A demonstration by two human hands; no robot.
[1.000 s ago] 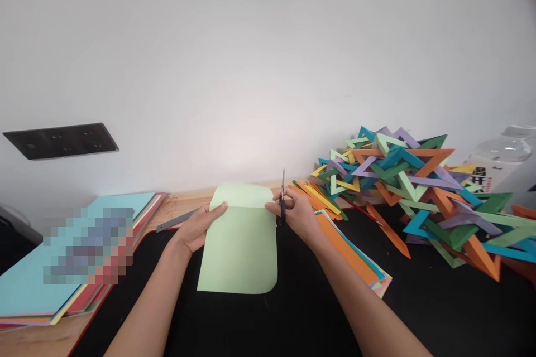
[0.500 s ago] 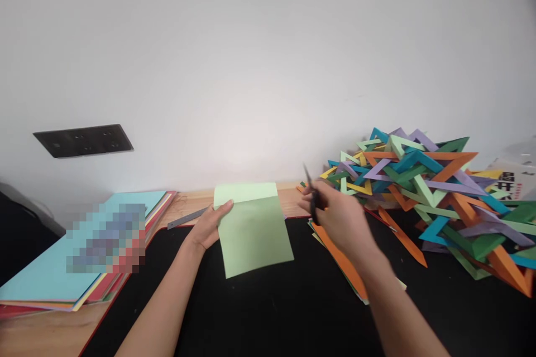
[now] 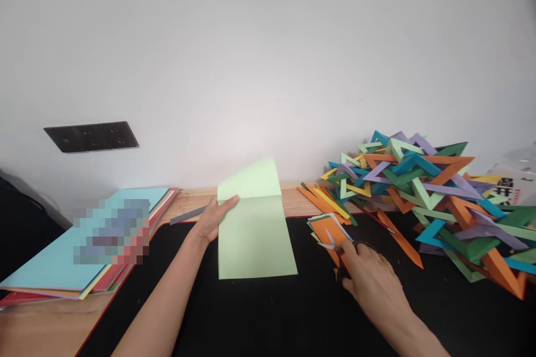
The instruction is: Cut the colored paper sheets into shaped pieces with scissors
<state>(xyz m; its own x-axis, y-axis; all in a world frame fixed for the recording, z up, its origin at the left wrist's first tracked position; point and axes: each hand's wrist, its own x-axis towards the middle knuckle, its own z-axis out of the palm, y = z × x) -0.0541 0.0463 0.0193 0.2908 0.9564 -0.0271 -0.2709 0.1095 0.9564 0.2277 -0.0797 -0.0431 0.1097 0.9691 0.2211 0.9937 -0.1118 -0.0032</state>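
Observation:
My left hand (image 3: pixel 214 217) pinches the left edge of a light green sheet of paper (image 3: pixel 255 240), thumb on top. A crease runs across the sheet, and its upper part tilts up at the back. Over to the right, my right hand (image 3: pixel 371 276) has its fingers in the black handles of a pair of scissors (image 3: pixel 333 245). The blades are parted and point up and left, above a stack of orange, green and white paper pieces (image 3: pixel 329 228). The scissors are apart from the green sheet.
At the left lies a pile of coloured paper (image 3: pixel 46 265). A metal ruler (image 3: pixel 188 215) rests behind my left wrist. Several paper strips (image 3: pixel 326 201) and many folded paper triangles (image 3: pixel 419 178) lie at the right. A black mat (image 3: pixel 251 318) covers the table before the wall.
My right hand has moved down and right with the scissors, whose blades are now spread. The green sheet has unfolded, with its back part raised higher.

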